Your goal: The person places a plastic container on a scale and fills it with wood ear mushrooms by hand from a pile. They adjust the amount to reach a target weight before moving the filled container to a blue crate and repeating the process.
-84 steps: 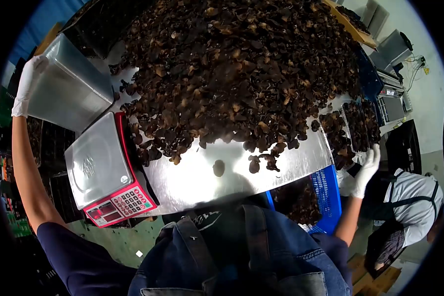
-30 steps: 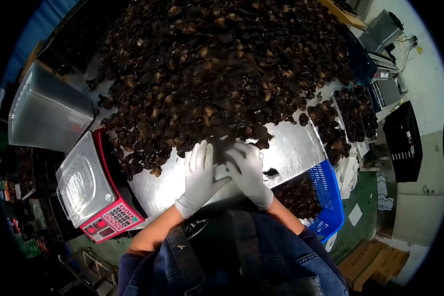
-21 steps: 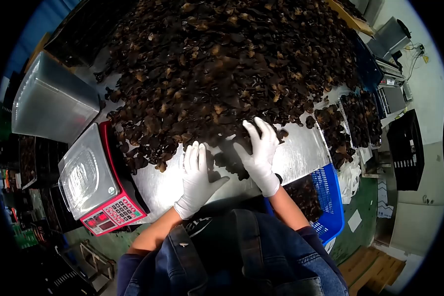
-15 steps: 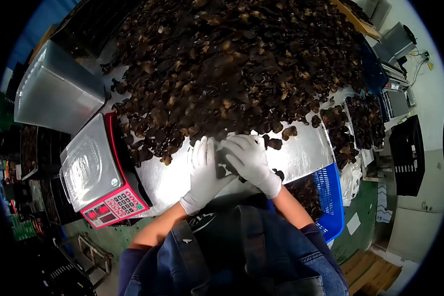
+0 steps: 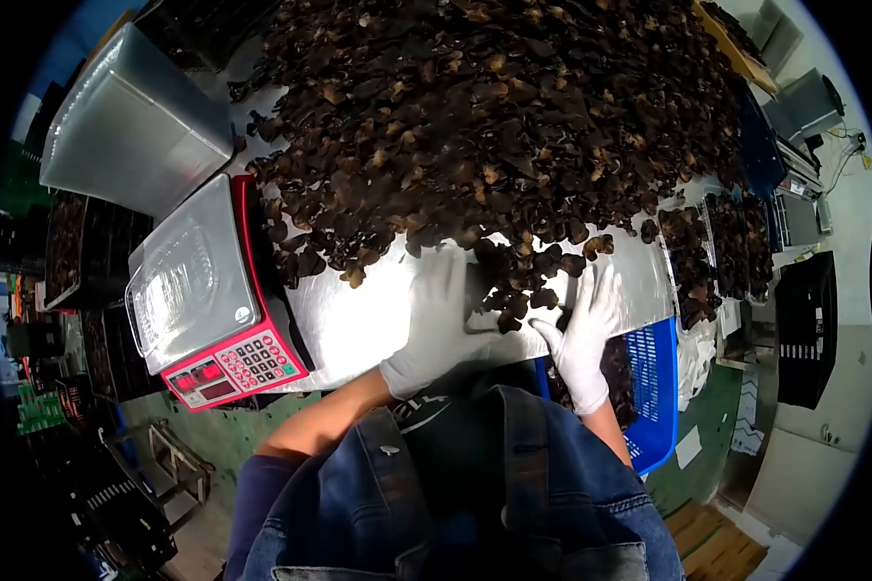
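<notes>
A large heap of dark brown wood ear mushrooms covers the metal tabletop. My left hand, in a white glove, lies at the heap's near edge with fingers stretched forward and thumb out to the right, slightly blurred. To its right, my right hand, gloved too, has its fingers extended and its thumb apart. A small cluster of mushroom pieces lies on the metal between the two hands. Neither hand grips anything.
A red digital scale with a steel pan stands at left, a grey plastic bin behind it. The blue basket at the table's near right edge holds more dark pieces. Trays of mushrooms sit farther right.
My hands, close together before, have moved apart, the right one going rightward. The cluster of mushroom pieces now shows between them. The view has shifted slightly.
</notes>
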`<state>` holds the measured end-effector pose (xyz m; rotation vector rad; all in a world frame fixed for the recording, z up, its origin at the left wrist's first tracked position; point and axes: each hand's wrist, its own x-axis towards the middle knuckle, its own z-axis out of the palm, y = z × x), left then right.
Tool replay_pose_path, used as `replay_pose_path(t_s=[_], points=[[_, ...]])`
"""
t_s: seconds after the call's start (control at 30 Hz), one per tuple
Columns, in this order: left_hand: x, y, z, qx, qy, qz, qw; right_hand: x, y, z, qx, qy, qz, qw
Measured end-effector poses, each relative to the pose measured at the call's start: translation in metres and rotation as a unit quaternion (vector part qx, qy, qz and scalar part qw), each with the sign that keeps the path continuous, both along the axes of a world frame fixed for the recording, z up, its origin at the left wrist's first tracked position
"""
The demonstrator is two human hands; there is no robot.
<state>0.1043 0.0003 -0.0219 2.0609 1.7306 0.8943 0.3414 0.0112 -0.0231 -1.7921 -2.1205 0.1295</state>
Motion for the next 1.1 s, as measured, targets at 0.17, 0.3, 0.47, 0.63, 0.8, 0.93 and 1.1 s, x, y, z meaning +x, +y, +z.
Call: replay_pose_path(t_s=[0.17, 0.3, 0.47, 0.63, 0.8, 0.93, 1.1], points=[[0.019, 0.019, -0.002, 0.047, 0.082, -0.001, 0.996, -0.042, 0.065, 0.001, 0.048, 0.058, 0.075, 0.994], [0.017, 0.030, -0.006, 0.035, 0.067, -0.006, 0.997, -0.055, 0.073, 0.014, 0.001, 0.011, 0.152, 0.988], [0.011, 0.018, -0.013, 0.059, 0.035, -0.046, 0.997, -0.045, 0.035, 0.020, -0.034, 0.030, 0.195, 0.980], [0.012, 0.035, -0.002, 0.057, 0.043, -0.042, 0.997, -0.049, 0.039, 0.015, -0.036, 0.054, 0.151, 0.986], [0.016, 0.045, -0.020, 0.061, -0.041, -0.070, 0.995, -0.069, 0.047, -0.001, 0.045, 0.207, 0.111, 0.971], [0.022, 0.045, -0.013, 0.066, -0.055, -0.013, 0.996, -0.077, 0.046, 0.001, 0.059, 0.286, 0.088, 0.952], [0.009, 0.039, 0.005, 0.090, -0.123, -0.041, 0.988, -0.084, 0.040, 0.004, 0.051, 0.320, 0.075, 0.943]])
